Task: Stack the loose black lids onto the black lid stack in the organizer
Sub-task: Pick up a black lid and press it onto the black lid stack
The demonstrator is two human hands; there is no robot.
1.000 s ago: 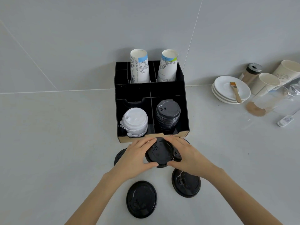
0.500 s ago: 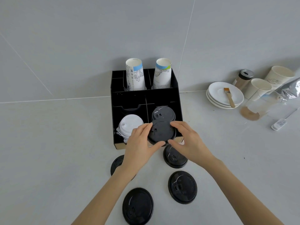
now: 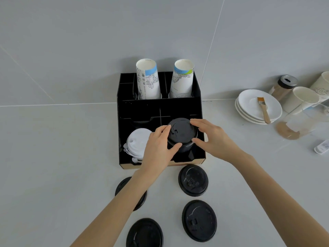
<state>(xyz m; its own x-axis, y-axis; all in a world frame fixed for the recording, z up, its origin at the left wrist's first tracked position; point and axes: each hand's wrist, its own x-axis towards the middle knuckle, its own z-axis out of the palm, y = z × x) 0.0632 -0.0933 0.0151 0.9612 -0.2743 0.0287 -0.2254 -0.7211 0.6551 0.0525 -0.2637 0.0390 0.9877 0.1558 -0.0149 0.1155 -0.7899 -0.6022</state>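
Both hands pinched one black lid (image 3: 180, 131) by its rim, left hand (image 3: 157, 148) and right hand (image 3: 212, 139) on opposite edges, holding it atop the black lid stack (image 3: 183, 148) in the front-right compartment of the organizer (image 3: 160, 107). Whether it had seated was unclear; judged risk was a tilted lid riding up on the stack and sliding off on release, or uneven pressure pushing the stack askew. The left forearm crossed the white lids (image 3: 136, 144) and one of four loose lids (image 3: 193, 180) before the organizer, so a careless withdrawal could drag them.
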